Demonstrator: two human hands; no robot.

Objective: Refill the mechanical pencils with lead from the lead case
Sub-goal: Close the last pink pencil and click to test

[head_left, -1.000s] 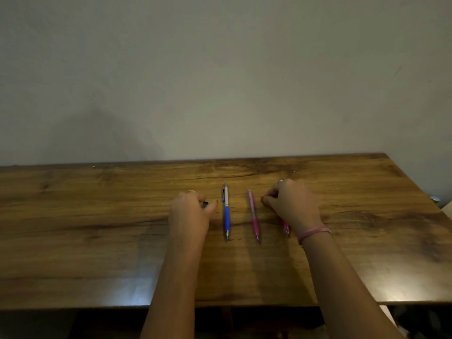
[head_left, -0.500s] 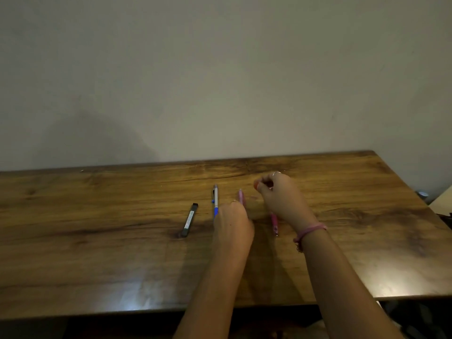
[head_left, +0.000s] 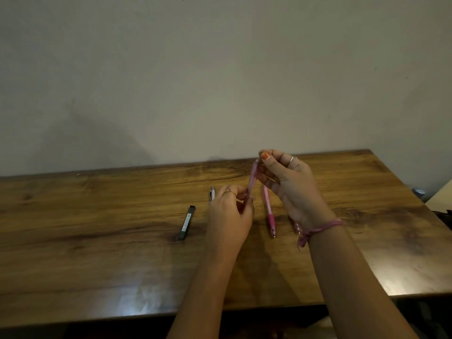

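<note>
My left hand grips the lower part of a pale pink mechanical pencil, held nearly upright above the wooden table. My right hand pinches that pencil's top end with thumb and fingertips. A second pink pencil lies on the table between my hands. The tip of a third pencil shows under my right wrist. Behind my left hand, only the top of a blue and white pencil is visible. The black lead case lies flat to the left, apart from both hands.
A plain wall stands right behind the table's far edge. The table's near edge runs just below my forearms. Past the right edge are a pale object and a small bluish item.
My left hand let go of the lead case, moved right and took hold of a pink pencil. Both hands have lifted that pencil off the table, tilting it upright.
</note>
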